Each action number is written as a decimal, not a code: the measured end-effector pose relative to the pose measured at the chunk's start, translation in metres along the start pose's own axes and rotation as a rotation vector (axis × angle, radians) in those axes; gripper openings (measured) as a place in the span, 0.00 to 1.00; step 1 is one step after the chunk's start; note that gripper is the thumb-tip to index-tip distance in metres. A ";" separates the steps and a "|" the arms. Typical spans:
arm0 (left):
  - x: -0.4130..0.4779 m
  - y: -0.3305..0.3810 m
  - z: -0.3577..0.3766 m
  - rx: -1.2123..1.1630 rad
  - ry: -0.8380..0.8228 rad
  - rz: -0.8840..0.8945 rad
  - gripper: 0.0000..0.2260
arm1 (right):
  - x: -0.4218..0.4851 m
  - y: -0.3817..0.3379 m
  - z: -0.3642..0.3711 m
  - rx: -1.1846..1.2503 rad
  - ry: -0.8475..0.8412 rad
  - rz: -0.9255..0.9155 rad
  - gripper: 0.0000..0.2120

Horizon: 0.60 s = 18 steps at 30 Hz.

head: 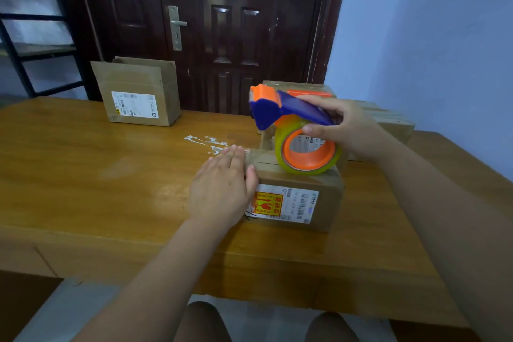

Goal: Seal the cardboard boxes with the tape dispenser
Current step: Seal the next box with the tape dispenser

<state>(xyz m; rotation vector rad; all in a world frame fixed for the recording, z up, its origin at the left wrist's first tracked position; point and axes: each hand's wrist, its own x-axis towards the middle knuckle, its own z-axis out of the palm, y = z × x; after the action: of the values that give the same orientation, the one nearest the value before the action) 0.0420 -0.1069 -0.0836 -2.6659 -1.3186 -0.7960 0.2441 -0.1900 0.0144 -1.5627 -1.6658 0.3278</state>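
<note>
A small cardboard box with an orange fragile sticker and a barcode label sits on the wooden table, right of centre. My left hand lies flat with straight fingers against the box's left side and top edge. My right hand grips the blue handle of the tape dispenser, which has an orange head and a yellowish tape roll on an orange core. The dispenser hangs tilted just above the box's top, its head pointing left.
Another cardboard box with a white label stands at the table's far left-centre. More boxes are stacked behind the dispenser at the right. White tape scraps stick to the table. A dark door and a metal rack stand behind.
</note>
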 end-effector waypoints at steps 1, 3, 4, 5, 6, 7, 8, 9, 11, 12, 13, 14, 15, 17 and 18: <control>0.000 0.000 0.000 -0.003 0.003 0.000 0.24 | -0.002 0.001 0.000 0.018 0.010 0.003 0.32; 0.001 0.000 -0.001 -0.001 0.006 -0.001 0.24 | -0.002 -0.001 -0.002 0.005 -0.008 0.007 0.30; 0.001 -0.001 -0.001 0.001 0.005 0.001 0.24 | -0.002 -0.004 -0.003 -0.015 -0.026 0.010 0.30; 0.001 0.000 -0.002 0.001 0.004 0.002 0.23 | -0.001 -0.006 -0.006 -0.035 -0.042 0.013 0.29; 0.001 -0.001 -0.002 -0.002 0.003 0.003 0.23 | -0.001 -0.007 -0.009 -0.051 -0.053 0.018 0.29; 0.001 0.000 -0.002 -0.005 0.001 0.001 0.23 | -0.001 -0.007 -0.012 -0.065 -0.062 0.030 0.30; 0.001 0.000 -0.002 -0.006 0.000 -0.001 0.23 | -0.001 -0.008 -0.015 -0.079 -0.070 0.045 0.31; 0.002 0.001 -0.002 -0.005 -0.001 -0.001 0.23 | -0.002 -0.008 -0.018 -0.091 -0.078 0.058 0.32; 0.002 0.003 -0.001 -0.003 -0.008 0.001 0.23 | -0.003 -0.011 -0.023 -0.132 -0.096 0.066 0.34; 0.002 0.003 -0.001 -0.002 -0.014 0.000 0.23 | -0.004 -0.012 -0.025 -0.175 -0.105 0.061 0.34; 0.002 0.004 -0.001 -0.002 -0.016 -0.001 0.23 | -0.005 -0.014 -0.028 -0.217 -0.115 0.057 0.34; 0.003 0.003 0.000 -0.002 -0.016 -0.004 0.23 | -0.006 -0.014 -0.029 -0.239 -0.122 0.057 0.34; 0.003 0.003 0.000 0.000 -0.015 -0.006 0.23 | -0.007 -0.013 -0.031 -0.240 -0.122 0.065 0.34; 0.003 0.003 0.001 -0.001 -0.011 -0.006 0.24 | -0.011 -0.008 -0.034 -0.183 -0.097 0.091 0.32; 0.003 0.002 0.001 -0.004 -0.008 -0.004 0.24 | -0.015 -0.005 -0.035 -0.128 -0.072 0.101 0.30</control>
<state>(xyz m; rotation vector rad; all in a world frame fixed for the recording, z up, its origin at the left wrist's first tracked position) 0.0456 -0.1062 -0.0832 -2.6728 -1.3263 -0.7899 0.2632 -0.2159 0.0346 -1.7528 -1.6946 0.3390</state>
